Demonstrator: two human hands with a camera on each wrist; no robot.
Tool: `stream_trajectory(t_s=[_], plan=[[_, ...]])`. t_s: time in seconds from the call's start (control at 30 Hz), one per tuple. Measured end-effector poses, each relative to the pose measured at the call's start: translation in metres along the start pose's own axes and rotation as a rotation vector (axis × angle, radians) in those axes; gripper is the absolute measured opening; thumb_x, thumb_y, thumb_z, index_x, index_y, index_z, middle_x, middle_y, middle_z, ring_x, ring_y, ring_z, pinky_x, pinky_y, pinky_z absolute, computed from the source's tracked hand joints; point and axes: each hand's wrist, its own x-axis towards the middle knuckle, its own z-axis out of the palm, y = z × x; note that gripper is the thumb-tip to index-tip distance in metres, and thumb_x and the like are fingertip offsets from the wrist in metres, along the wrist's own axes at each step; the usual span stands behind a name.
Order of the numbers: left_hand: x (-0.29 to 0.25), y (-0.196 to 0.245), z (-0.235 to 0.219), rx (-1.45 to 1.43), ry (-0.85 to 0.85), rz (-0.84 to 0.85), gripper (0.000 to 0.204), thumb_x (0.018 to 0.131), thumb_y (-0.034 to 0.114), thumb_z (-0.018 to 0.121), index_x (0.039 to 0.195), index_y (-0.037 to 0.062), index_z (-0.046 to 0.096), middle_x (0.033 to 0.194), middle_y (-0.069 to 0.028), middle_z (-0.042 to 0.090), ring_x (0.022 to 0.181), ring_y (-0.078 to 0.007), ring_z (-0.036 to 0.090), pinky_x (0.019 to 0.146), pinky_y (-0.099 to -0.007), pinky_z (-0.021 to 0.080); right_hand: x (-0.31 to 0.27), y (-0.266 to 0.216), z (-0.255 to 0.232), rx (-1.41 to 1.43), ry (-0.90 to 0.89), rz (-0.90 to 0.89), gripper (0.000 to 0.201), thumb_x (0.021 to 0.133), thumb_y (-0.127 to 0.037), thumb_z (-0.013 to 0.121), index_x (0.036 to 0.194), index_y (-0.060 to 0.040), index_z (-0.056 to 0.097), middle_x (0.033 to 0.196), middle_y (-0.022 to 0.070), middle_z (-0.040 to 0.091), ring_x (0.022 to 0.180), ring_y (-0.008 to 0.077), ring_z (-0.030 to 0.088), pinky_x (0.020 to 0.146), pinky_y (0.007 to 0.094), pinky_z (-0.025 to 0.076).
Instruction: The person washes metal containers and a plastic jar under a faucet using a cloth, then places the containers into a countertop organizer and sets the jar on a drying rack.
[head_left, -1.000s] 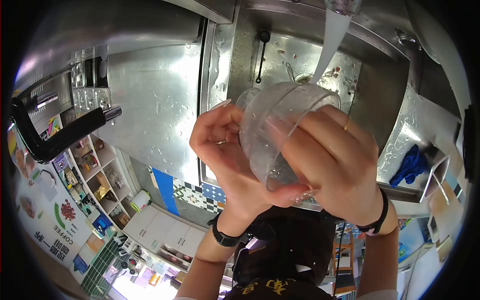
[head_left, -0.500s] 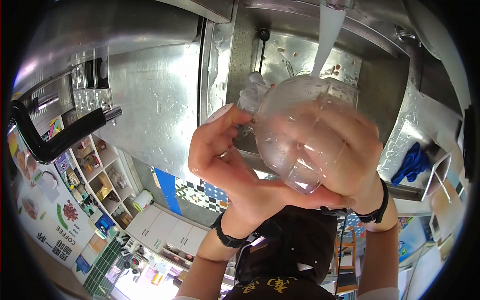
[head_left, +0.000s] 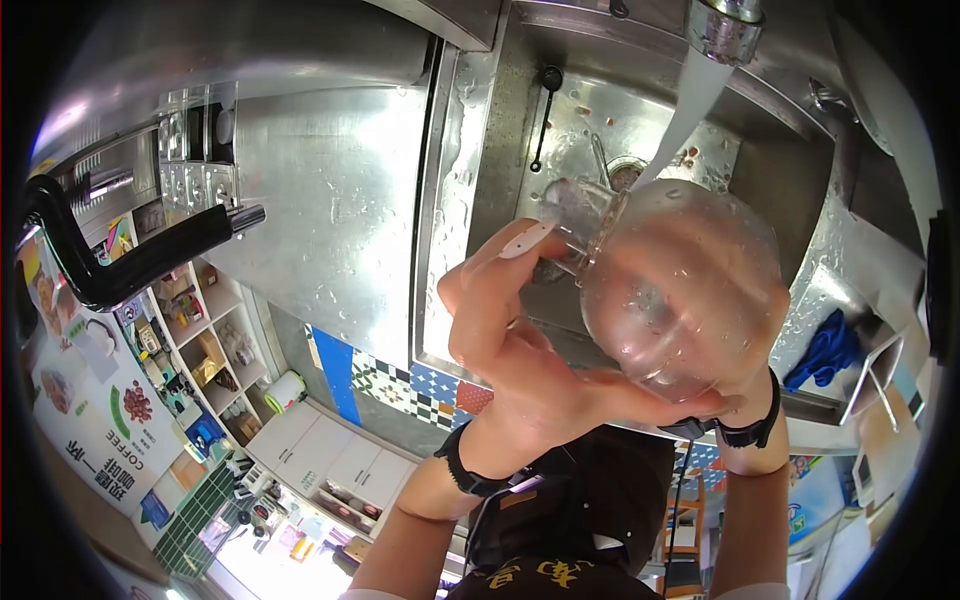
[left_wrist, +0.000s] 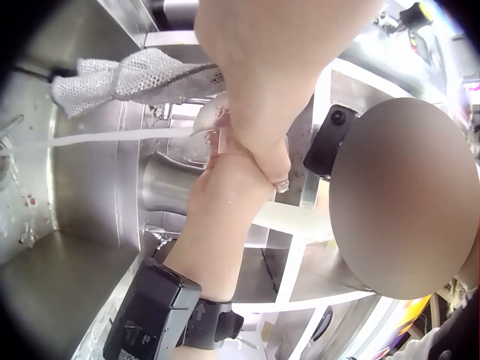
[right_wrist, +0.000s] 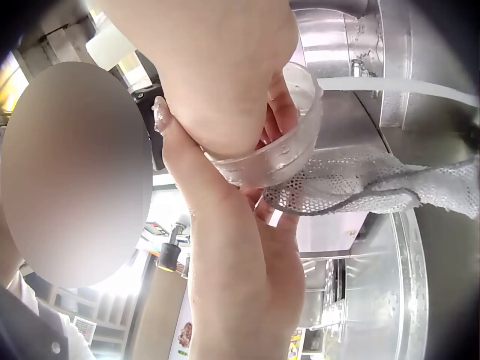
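Observation:
In the head view a wet, clear, rounded vessel point(head_left: 680, 290) is held up over the sink. My left hand point(head_left: 530, 355) grips it, thumb stretched along its near underside and fingers at a narrower translucent part point(head_left: 575, 215) on its left. My right hand point(head_left: 760, 340) shows through the clear wall; in the right wrist view its fingers point(right_wrist: 279, 112) reach inside the vessel point(right_wrist: 289, 157), against its wall. What they do there is partly hidden. Pale mesh point(right_wrist: 345, 180) hangs beside my left fingers; the left wrist view shows this mesh point(left_wrist: 135, 79) too.
Water point(head_left: 685, 120) runs from the faucet point(head_left: 725, 30) just behind the vessel. Below lies a steel sink point(head_left: 785, 150) with small scraps round its drain point(head_left: 627, 172). A steel counter point(head_left: 320, 220) adjoins on the left; a blue cloth point(head_left: 828, 350) lies at the right.
The vessel has turned, so its rounded side now faces the head camera and its narrower part shows more. Both hands have shifted right with it, and the head view has moved slightly.

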Motion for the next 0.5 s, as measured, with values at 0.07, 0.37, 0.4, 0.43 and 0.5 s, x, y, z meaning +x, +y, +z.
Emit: stream_trajectory(t_s=[0.07,0.37,0.4,0.43,0.5], plan=[[0.002,0.000,-0.002,-0.053,-0.015,-0.045,0.124,0.032,0.063,0.082,0.121,0.0015,0.023,0.107,-0.0137,0.042,0.091,-0.0205,0.046,0.080,-0.0343,0.037,0.002,-0.002,0.000,-0.023,0.012,0.025,0.032,0.052,-0.012,0.067,0.081,-0.0025,0.061,0.081,0.0112,0.060,0.068,0.0273,0.061,0.059,0.0334,0.051],[0.013,0.025,0.004,-0.534,0.324,-0.699,0.131,0.027,0.060,0.083,0.126,0.0022,0.020,0.117,-0.0113,0.039,0.104,-0.0205,0.043,0.092,-0.0346,0.035,0.009,-0.026,-0.004,-0.088,-0.096,0.242,0.030,0.058,-0.001,0.071,0.087,-0.0047,0.065,0.083,0.0097,0.062,0.070,0.0249,0.061,0.060,0.0316,0.051],[0.011,0.025,0.001,-0.512,0.312,-0.712,0.131,0.026,0.060,0.083,0.125,0.0020,0.021,0.116,-0.0113,0.039,0.104,-0.0205,0.043,0.092,-0.0346,0.035,0.009,-0.025,-0.003,-0.086,-0.106,0.239,0.031,0.058,-0.001,0.071,0.088,-0.0046,0.065,0.082,0.0097,0.062,0.069,0.0252,0.061,0.060,0.0318,0.050],[0.010,0.026,0.001,-0.504,0.322,-0.739,0.131,0.025,0.060,0.084,0.125,0.0018,0.021,0.116,-0.0111,0.039,0.104,-0.0204,0.043,0.092,-0.0344,0.035,0.008,-0.025,-0.001,-0.083,-0.115,0.236,0.032,0.057,0.000,0.071,0.088,-0.0045,0.065,0.082,0.0097,0.061,0.068,0.0255,0.061,0.059,0.0320,0.050],[0.007,0.029,0.003,-0.505,0.362,-0.805,0.132,0.024,0.059,0.084,0.125,0.0016,0.022,0.115,-0.0106,0.040,0.103,-0.0202,0.043,0.092,-0.0341,0.035,0.006,-0.023,0.001,-0.058,-0.126,0.234,0.032,0.057,-0.001,0.070,0.088,-0.0041,0.065,0.083,0.0097,0.061,0.068,0.0260,0.061,0.059,0.0320,0.050]])
